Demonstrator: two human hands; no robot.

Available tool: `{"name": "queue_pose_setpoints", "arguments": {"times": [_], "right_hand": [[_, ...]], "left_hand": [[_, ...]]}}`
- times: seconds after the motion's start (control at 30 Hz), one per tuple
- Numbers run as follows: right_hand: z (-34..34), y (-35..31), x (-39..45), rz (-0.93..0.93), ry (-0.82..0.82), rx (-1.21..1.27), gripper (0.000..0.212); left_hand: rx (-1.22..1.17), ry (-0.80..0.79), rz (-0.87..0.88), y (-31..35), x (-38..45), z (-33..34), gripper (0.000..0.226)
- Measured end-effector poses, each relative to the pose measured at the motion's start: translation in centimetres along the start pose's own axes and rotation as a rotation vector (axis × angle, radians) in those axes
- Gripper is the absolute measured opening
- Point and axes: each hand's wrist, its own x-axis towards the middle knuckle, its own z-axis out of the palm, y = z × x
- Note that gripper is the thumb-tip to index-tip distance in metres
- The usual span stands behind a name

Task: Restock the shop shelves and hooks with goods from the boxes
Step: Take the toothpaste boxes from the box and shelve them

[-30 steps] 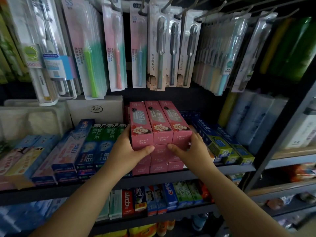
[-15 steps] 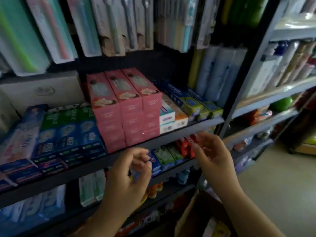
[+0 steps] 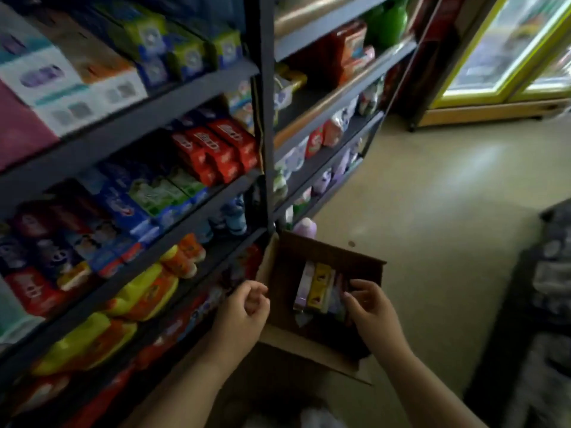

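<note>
Shelves (image 3: 185, 88): left of the cardboard box, dark tiers packed with goods; red cartons (image 3: 216, 149) on the middle tier, yellow and orange packs (image 3: 145, 291) on a lower tier, both up and left of the box.
Left hand (image 3: 244, 313): just left of the box, over its left flap; fingers loosely curled, holding nothing.
Cardboard box (image 3: 367, 267): open on the floor at the foot of the shelves; inside stand slim cartons (image 3: 315, 285), one pale purple, one yellow, others too blurred to tell.
Right hand (image 3: 370, 304): inside the box at its right side, fingers curled against the rightmost cartons; whether it grips one I cannot tell.
Floor (image 3: 432, 196): pale and open to the right of the box and beyond it.
Yellow-framed cabinet (image 3: 500, 88): far up and right of the box, across the open floor.
Dark patterned mass (image 3: 550, 288): right of the box, at the frame edge.
Change: half a second ago both hands were raised before the toothpaste shelf; they have dropped to the box, and the view has swung down and right.
</note>
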Motion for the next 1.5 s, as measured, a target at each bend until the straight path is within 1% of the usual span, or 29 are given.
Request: {"name": "queue_pose_setpoints", "arguments": {"times": [0.07,0.13,0.23,0.37,0.5,0.67,0.8,0.87,0.93,1.0,1.07,1.1,1.17,1.23,1.37,1.5], "right_hand": [[-0.6,2.8,0.7,0.067,-0.036,-0.012,0.021],[-0.8,5.4,2.1,0.096,-0.049,-0.037,0.023],[0.2,9.9,5.2,0.148,-0.078,-0.064,0.027],[3.8,17.2,10.4,0.213,-0.101,-0.065,0.029],[9.0,25.4,17.4,0.285,-0.101,-0.083,0.028],[14.4,34.0,28.0,0.237,-0.034,-0.119,0.030],[17.6,38.8,34.7,0.176,-0.026,-0.067,0.036],[18.5,40.9,36.6,0.125,-0.002,-0.070,0.031],[18.9,42.9,37.9,0.052,0.048,-0.089,0.027],[19.0,44.6,38.5,0.013,0.116,-0.039,0.025],[19.2,45.9,38.3,-0.010,0.169,0.002,0.025],[19.3,46.3,38.1,-0.015,0.183,-0.007,0.027],[19.2,47.0,37.3,-0.011,0.203,-0.035,0.032],[19.0,47.2,36.6,0.001,0.209,-0.024,0.032],[18.7,47.2,36.9,-0.020,0.213,0.021,0.028],[19.2,46.9,37.2,-0.036,0.250,0.041,0.025]], "left_hand": [[0.022,-0.037,-0.070,-1.6,1.2,2.9,0.011],[0.037,-0.070,-0.114,-3.3,2.7,5.9,0.011],[0.040,-0.097,-0.187,-6.7,5.7,10.5,0.012],[0.055,-0.128,-0.259,-13.5,11.0,15.7,0.016],[0.085,-0.201,-0.297,-21.6,18.6,20.1,0.019],[0.176,-0.324,-0.268,-30.8,29.4,24.6,0.013],[0.188,-0.317,-0.215,-35.2,36.7,28.4,0.020],[0.184,-0.315,-0.209,-36.8,39.6,30.4,0.024],[0.178,-0.327,-0.200,-38.4,42.0,32.2,0.032],[0.203,-0.360,-0.236,-39.7,43.0,33.3,0.043],[0.176,-0.403,-0.333,-41.0,42.4,34.1,0.051],[0.118,-0.432,-0.386,-41.7,41.7,34.5,0.053],[-0.032,-0.459,-0.453,-42.7,39.9,35.2,0.047],[-0.096,-0.427,-0.425,-43.5,39.0,36.0,0.035],[-0.031,-0.377,-0.343,-43.7,39.5,36.9,0.034],[-0.060,-0.399,-0.353,-44.0,39.6,36.7,0.039]]}}
